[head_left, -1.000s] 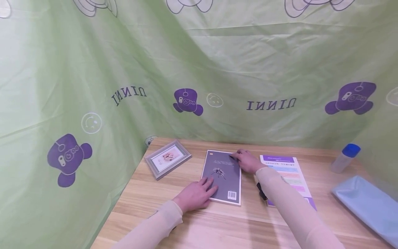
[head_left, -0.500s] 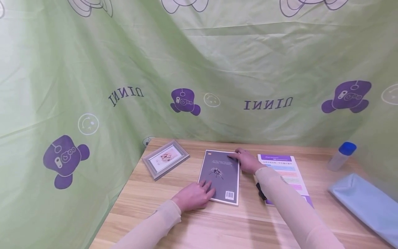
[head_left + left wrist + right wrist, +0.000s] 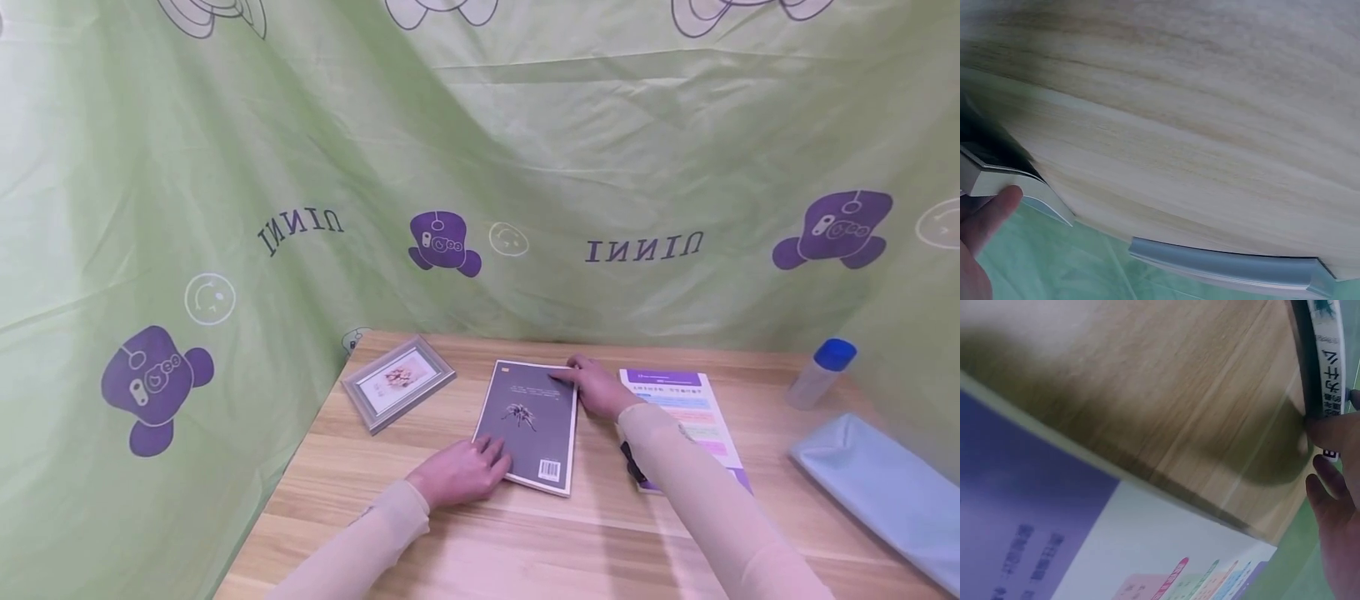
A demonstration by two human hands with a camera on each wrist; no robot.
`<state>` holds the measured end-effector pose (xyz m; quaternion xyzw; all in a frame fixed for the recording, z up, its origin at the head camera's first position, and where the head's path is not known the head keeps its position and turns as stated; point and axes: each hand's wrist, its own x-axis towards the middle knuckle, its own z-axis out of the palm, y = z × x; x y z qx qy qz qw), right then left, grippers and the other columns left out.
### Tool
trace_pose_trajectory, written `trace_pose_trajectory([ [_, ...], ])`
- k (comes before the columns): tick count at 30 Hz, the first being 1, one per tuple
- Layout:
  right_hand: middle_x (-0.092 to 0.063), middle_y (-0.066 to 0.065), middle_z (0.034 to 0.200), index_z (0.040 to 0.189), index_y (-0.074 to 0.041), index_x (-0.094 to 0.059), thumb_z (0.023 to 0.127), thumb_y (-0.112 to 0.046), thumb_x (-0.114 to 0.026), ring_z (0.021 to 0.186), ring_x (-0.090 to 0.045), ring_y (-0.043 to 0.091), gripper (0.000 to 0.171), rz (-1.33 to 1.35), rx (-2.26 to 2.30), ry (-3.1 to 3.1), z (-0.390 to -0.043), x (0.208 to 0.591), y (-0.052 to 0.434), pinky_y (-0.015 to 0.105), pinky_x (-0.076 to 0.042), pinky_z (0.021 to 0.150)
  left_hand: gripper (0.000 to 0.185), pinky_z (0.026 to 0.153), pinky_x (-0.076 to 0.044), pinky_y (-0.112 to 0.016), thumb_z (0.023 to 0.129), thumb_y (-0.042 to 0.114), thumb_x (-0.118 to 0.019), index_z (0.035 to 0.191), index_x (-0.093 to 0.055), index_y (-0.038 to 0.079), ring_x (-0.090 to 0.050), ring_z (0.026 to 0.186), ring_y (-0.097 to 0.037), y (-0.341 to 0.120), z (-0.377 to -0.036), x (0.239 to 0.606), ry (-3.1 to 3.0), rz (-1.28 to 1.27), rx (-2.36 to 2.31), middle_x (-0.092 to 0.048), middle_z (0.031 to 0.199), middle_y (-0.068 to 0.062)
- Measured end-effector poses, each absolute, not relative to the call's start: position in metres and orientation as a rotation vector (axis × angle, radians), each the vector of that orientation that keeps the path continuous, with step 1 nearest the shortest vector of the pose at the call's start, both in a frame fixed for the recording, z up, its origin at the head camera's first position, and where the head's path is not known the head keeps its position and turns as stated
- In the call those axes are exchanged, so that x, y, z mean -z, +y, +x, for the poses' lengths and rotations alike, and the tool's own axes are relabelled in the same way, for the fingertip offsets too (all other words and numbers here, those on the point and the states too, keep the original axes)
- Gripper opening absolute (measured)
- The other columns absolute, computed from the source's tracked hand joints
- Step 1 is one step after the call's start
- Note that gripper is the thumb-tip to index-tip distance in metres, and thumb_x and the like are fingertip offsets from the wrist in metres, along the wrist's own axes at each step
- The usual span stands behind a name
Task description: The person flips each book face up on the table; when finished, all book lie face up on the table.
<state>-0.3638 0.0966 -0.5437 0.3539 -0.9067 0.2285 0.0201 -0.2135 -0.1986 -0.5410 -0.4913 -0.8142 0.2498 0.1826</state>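
Observation:
A grey book (image 3: 528,425) with a spider picture and a barcode lies flat on the wooden table (image 3: 525,542). My left hand (image 3: 461,471) rests on the table with its fingers laid over the book's near left corner. The left wrist view shows one fingertip (image 3: 991,215) against that corner (image 3: 997,178). My right hand (image 3: 596,385) lies on the far right corner, fingers stretched along the top edge. In the right wrist view its fingers (image 3: 1335,434) touch the book's spine (image 3: 1325,356). Neither hand lifts the book.
A grey picture frame (image 3: 399,382) (image 3: 1229,265) lies left of the book. A purple-and-white booklet (image 3: 686,417) (image 3: 1054,537) lies right of it. A blue-capped bottle (image 3: 821,375) and a light blue folded sheet (image 3: 877,492) sit far right. Green printed curtain (image 3: 450,125) closes the back and left.
Hardly anything: both hands stay on the same corners of the book. The book and left hand sit slightly further left in view, as does everything else on the table.

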Motion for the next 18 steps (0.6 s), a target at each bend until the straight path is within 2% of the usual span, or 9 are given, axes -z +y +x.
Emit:
trace_pose_trajectory([
  [11, -0.060, 0.029, 0.128, 0.137, -0.005, -0.069, 0.092, 0.013, -0.063, 0.117, -0.060, 0.048, 0.049, 1.167, -0.688, -2.724, -0.3599, 0.5427, 0.1037, 0.060, -0.049, 0.103, 0.030, 0.073, -0.064, -0.034, 0.107, 0.023, -0.056, 0.131, -0.067, 0.009, -0.074, 0.105, -0.031, -0.2027, -0.2108, 0.5389, -2.279, -1.350, -0.673, -0.071, 0.126, -0.018],
  [18, -0.061, 0.026, 0.127, 0.137, -0.006, -0.069, 0.092, 0.014, -0.061, 0.116, -0.061, 0.046, 0.049, 1.155, -0.666, -2.746, -0.3575, 0.5391, 0.1043, 0.058, -0.050, 0.102, 0.034, 0.063, -0.063, -0.035, 0.112, 0.023, -0.037, 0.123, -0.066, 0.008, -0.075, 0.102, -0.031, -0.2011, -0.2064, 0.5393, -2.287, -1.244, -0.581, -0.073, 0.125, -0.016],
])
